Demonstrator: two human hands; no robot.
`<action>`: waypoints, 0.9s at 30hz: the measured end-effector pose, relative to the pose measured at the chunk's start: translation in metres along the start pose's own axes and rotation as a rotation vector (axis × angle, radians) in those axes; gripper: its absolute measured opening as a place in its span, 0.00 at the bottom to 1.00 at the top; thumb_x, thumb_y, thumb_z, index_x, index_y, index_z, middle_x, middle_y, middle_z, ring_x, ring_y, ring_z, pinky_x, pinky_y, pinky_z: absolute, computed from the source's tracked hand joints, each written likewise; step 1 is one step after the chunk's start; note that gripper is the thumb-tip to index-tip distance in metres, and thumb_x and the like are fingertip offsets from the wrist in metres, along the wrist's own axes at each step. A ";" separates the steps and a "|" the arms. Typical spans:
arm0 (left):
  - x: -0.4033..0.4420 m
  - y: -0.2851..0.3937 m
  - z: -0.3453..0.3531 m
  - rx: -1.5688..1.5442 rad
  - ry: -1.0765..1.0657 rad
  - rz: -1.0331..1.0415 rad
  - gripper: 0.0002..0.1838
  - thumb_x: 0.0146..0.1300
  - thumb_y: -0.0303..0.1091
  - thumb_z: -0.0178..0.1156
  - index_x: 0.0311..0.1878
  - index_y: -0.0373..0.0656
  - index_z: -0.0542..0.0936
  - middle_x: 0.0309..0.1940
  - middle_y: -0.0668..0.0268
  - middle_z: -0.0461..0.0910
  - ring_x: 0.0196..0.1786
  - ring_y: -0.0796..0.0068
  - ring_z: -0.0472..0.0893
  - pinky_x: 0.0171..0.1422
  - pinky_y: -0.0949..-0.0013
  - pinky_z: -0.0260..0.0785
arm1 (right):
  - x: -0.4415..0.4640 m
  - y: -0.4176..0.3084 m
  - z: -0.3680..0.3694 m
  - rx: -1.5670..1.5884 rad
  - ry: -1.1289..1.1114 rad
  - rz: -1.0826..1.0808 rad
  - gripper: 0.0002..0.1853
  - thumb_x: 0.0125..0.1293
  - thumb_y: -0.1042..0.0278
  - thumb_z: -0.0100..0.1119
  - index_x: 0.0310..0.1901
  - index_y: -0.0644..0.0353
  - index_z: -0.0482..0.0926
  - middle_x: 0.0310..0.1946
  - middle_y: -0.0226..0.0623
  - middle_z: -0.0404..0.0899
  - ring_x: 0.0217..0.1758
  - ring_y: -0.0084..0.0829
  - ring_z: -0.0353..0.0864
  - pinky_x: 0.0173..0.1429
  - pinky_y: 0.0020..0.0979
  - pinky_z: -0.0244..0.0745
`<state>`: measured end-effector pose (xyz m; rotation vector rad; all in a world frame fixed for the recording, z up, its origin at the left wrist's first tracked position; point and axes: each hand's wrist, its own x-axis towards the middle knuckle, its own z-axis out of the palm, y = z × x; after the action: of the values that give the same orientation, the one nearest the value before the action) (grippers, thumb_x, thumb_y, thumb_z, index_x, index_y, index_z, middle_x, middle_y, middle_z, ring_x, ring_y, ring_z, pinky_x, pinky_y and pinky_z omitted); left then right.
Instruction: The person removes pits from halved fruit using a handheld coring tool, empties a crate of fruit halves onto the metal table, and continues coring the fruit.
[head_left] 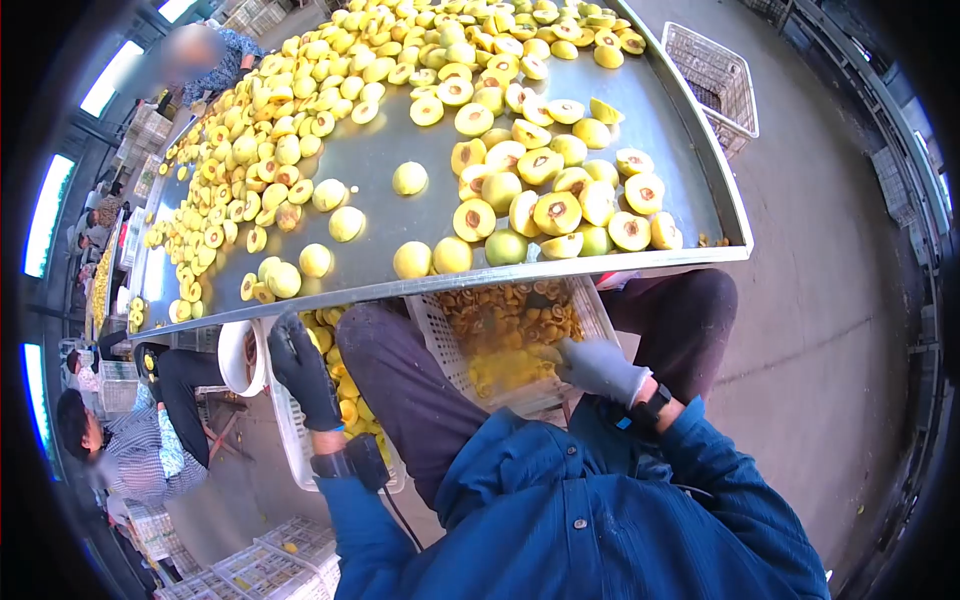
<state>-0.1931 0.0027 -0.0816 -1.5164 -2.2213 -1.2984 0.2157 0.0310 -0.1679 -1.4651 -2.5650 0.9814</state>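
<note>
My left hand, in a black glove, reaches along the rim of a white crate of yellow fruit pieces. Its fingers look stretched out, with nothing visible in them. My right hand, in a grey glove, is over another white crate between my knees. Brown and yellow scraps lie in that crate. A yellow blur shows left of my right fingers, which are smeared, so their grip is unclear. Halved peaches and whole-looking ones cover much of the metal table.
The table's raised metal edge runs above my knees. A white bucket stands beside the left crate. An openwork crate is on the floor at the right. Co-workers sit at the left, and one person is across the table.
</note>
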 end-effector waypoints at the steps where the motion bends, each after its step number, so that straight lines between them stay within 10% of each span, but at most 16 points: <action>1: 0.009 0.011 0.004 -0.098 -0.024 0.039 0.11 0.70 0.30 0.56 0.51 0.35 0.79 0.50 0.55 0.81 0.52 0.62 0.80 0.60 0.64 0.70 | 0.001 -0.001 0.002 0.014 0.000 0.010 0.13 0.61 0.58 0.58 0.38 0.60 0.74 0.23 0.49 0.80 0.29 0.52 0.82 0.36 0.51 0.76; 9: 0.019 0.098 0.196 -0.133 -0.591 0.470 0.38 0.58 0.52 0.66 0.67 0.41 0.69 0.45 0.49 0.80 0.49 0.47 0.79 0.54 0.52 0.71 | -0.002 -0.007 0.008 0.187 0.017 -0.002 0.14 0.62 0.55 0.59 0.40 0.56 0.72 0.20 0.48 0.78 0.25 0.52 0.80 0.30 0.50 0.73; 13: 0.024 0.102 0.220 -0.084 -0.672 0.404 0.36 0.56 0.50 0.69 0.63 0.40 0.70 0.49 0.48 0.77 0.53 0.44 0.76 0.58 0.50 0.69 | 0.000 -0.013 -0.023 0.213 0.072 -0.125 0.16 0.64 0.56 0.62 0.47 0.54 0.73 0.26 0.47 0.80 0.30 0.53 0.81 0.33 0.49 0.75; 18: 0.025 0.091 0.227 -0.207 -0.546 0.549 0.34 0.52 0.43 0.74 0.58 0.38 0.73 0.45 0.52 0.77 0.50 0.50 0.77 0.56 0.53 0.70 | 0.040 -0.032 -0.082 0.874 0.331 0.082 0.17 0.65 0.65 0.62 0.51 0.65 0.76 0.37 0.36 0.81 0.39 0.22 0.77 0.45 0.30 0.76; 27: 0.039 0.104 0.210 -0.602 -0.717 0.158 0.20 0.55 0.33 0.70 0.49 0.38 0.79 0.44 0.56 0.81 0.47 0.62 0.81 0.54 0.62 0.73 | 0.069 -0.032 -0.097 0.740 0.587 0.147 0.21 0.64 0.59 0.62 0.49 0.68 0.73 0.31 0.53 0.81 0.37 0.42 0.84 0.43 0.38 0.75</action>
<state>-0.0587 0.1923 -0.1300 -2.6703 -2.0546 -1.6515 0.1840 0.1229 -0.0919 -1.4224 -1.4787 1.1218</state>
